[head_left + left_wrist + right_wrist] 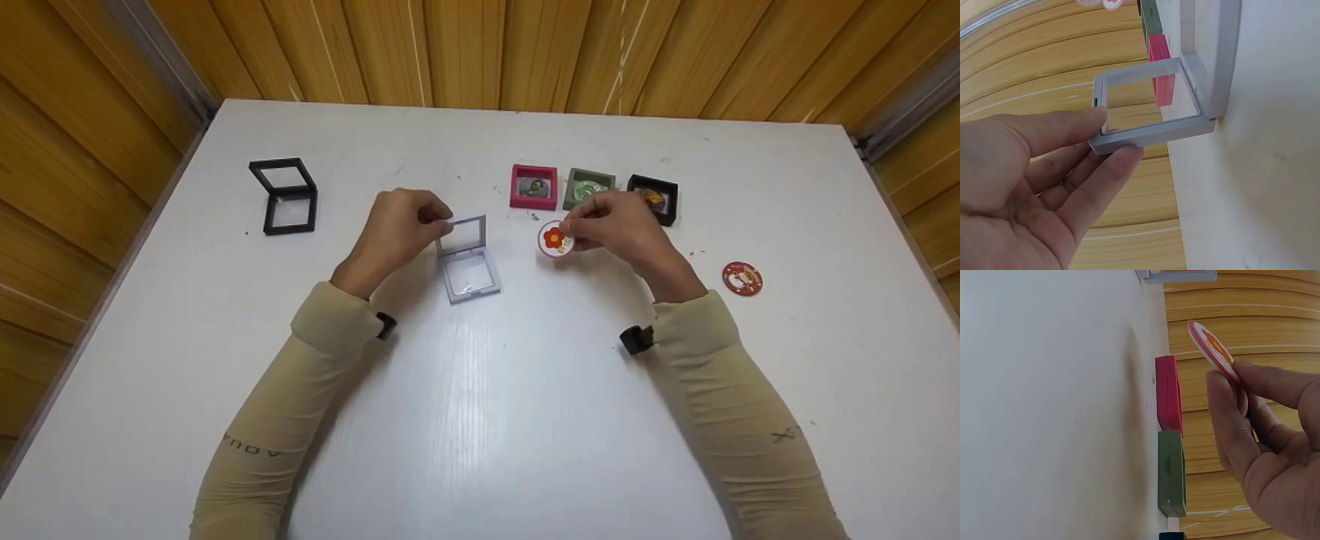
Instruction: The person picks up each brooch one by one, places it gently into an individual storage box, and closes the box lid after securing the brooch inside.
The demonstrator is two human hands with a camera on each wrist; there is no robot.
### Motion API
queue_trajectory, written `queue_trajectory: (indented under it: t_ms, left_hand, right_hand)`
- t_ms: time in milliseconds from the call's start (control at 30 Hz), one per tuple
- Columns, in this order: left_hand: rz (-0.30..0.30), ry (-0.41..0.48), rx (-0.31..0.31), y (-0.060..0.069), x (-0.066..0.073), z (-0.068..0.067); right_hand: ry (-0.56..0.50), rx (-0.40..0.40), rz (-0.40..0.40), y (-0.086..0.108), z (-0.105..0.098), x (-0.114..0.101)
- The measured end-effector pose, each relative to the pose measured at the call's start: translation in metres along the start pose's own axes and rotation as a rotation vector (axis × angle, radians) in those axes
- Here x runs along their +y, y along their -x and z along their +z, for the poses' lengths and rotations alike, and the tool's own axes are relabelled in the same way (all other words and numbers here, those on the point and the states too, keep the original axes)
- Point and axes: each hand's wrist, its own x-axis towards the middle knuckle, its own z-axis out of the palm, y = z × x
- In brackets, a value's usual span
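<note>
A pale grey hinged display frame (469,276) lies on the white table with its lid raised. My left hand (401,229) pinches the lid's left edge between thumb and fingers; the left wrist view shows this grip on the grey lid (1151,135) closely. In my right hand (619,225) is a round disc (553,239) with a red flower on white, pinched at its rim and lifted off the table. The right wrist view has the same disc (1211,349) tilted, seen nearly edge-on.
Behind the hands stand a pink frame (533,205), a green frame (571,199) and a black frame (671,214), each holding a disc. Another black frame (291,229) stands unfolded at the left. A red round disc (742,278) lies at the right.
</note>
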Motion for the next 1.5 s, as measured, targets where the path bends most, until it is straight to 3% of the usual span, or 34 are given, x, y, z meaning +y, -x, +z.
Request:
queue_trajectory:
  t_ms: [333, 667, 1067, 1500]
  left_hand:
    - [-0.034, 0.005, 0.03, 0.001, 0.01, 0.016]
    - [0.009, 0.025, 0.062, 0.002, 0.016, 0.027]
    - [-0.014, 0.057, 0.044, 0.002, 0.023, 0.035]
    - [0.022, 0.067, 0.041, 0.004, 0.026, 0.041]
  right_hand:
    - [0.02, -0.042, 0.024, 0.001, 0.024, -0.001]
    - [0.047, -0.077, 0.001, 0.002, 0.045, 0.003]
    - [0.055, -0.118, -0.031, 0.003, 0.055, 0.003]
    - [0.075, -0.162, -0.031, 0.008, 0.062, 0.002]
